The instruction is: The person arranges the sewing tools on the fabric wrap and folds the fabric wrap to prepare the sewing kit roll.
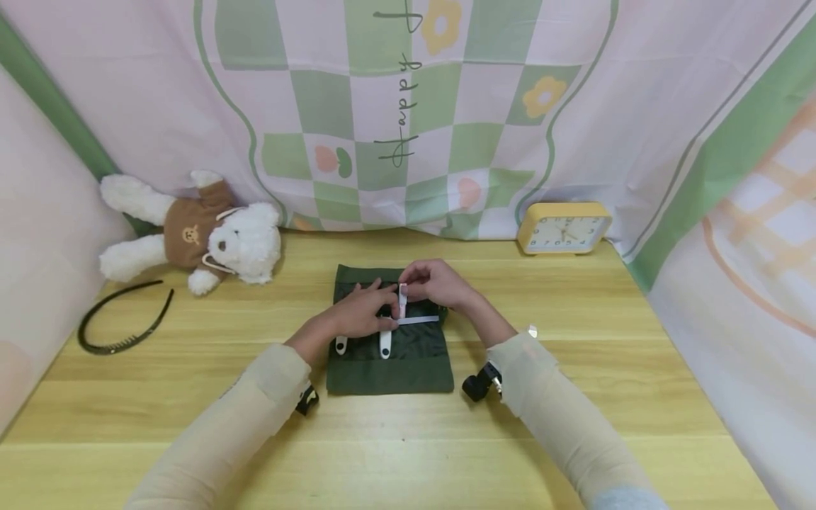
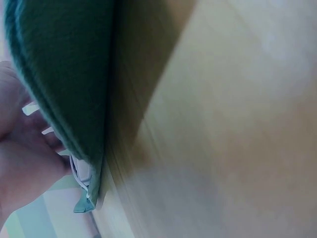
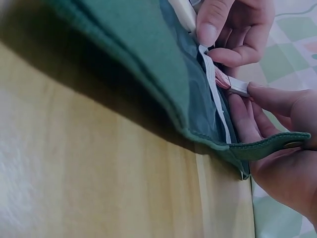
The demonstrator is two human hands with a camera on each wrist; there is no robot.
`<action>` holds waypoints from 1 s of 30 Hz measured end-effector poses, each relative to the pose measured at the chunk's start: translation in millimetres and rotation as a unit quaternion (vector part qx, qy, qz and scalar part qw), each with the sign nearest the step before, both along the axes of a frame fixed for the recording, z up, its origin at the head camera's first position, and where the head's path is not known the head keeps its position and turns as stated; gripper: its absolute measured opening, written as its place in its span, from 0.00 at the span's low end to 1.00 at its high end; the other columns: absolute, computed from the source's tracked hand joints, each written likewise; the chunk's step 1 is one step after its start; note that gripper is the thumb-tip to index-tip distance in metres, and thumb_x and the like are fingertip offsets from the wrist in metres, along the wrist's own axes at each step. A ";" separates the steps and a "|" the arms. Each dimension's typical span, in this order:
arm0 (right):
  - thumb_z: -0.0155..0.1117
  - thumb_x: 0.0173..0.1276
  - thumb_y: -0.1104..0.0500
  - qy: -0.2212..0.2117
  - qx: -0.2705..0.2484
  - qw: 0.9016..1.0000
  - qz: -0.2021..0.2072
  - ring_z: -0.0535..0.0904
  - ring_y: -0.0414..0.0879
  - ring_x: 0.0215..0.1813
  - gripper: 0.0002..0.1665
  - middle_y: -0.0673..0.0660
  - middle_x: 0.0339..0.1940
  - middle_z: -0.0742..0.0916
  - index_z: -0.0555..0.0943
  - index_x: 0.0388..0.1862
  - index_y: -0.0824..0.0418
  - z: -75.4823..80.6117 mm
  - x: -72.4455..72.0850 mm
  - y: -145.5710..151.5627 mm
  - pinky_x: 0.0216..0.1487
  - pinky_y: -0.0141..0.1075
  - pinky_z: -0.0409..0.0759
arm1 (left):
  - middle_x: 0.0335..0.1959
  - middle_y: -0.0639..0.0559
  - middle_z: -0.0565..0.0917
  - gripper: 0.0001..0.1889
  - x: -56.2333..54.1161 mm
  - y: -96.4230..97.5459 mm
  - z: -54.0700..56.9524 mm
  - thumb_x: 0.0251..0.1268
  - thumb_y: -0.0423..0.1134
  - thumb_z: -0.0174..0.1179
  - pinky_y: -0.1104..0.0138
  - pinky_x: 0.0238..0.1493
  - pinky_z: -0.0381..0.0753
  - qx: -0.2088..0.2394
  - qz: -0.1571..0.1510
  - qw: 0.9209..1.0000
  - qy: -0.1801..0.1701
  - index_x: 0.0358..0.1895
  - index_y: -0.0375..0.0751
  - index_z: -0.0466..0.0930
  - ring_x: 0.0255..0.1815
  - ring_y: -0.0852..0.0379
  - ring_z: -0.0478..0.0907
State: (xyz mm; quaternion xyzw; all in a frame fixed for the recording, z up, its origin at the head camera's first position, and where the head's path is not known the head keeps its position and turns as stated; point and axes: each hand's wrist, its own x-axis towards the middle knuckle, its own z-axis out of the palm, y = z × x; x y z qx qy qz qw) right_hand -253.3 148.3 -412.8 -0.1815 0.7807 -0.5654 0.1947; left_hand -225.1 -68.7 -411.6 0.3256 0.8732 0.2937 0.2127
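Note:
A dark green fabric case [image 1: 389, 375] lies opened out on the table, with a white elastic band [image 1: 421, 320] across its inside. My left hand [image 1: 363, 312] lies over the case and pinches the band between thumb and index finger. My right hand [image 1: 440, 283] pinches a white-wrapped skein of pink thread [image 3: 233, 85] between thumb and fingers. The skein's pink end is right at the band. Two white handles with black dots, one at the left [image 1: 341, 346] and one in the middle [image 1: 385, 346], show below my left hand; their upper parts are hidden.
A white plush dog [image 1: 248, 241] in a brown top lies at the back left, above a black headband [image 1: 121, 347]. At the back right stands a yellow clock [image 1: 564, 228]. A patterned curtain [image 1: 408, 127] hangs behind the wooden table [image 1: 395, 453].

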 end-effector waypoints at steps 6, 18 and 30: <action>0.62 0.73 0.70 0.015 0.038 0.999 0.023 0.84 0.54 0.45 0.12 0.65 0.44 0.85 0.81 0.52 0.74 0.5 -0.7 0.1 0.49 0.45 0.84 | 0.80 0.40 0.55 0.03 0.3 -0.5 0.0 0.75 0.42 0.61 0.33 0.73 0.33 -0.002 -0.003 1.000 -0.002 0.43 0.50 0.76 0.81 0.33 0.37; 0.64 0.69 0.72 0.003 0.072 0.995 0.067 0.84 0.53 0.46 0.11 0.62 0.42 0.88 0.82 0.49 0.72 2.9 -3.5 0.0 0.48 0.43 0.83 | 0.80 0.41 0.56 0.04 0.4 -0.7 0.5 0.75 0.42 0.61 0.33 0.73 0.33 -0.004 -0.005 1.000 0.002 0.43 0.50 0.76 0.81 0.32 0.37; 0.64 0.69 0.72 -0.008 0.100 0.990 0.102 0.85 0.50 0.44 0.10 0.61 0.42 0.89 0.83 0.48 0.71 5.0 -3.2 -1.3 0.44 0.40 0.83 | 0.81 0.41 0.54 0.04 0.5 -1.4 0.1 0.75 0.43 0.61 0.35 0.74 0.32 -0.008 -0.003 1.000 -0.006 0.44 0.50 0.77 0.81 0.34 0.35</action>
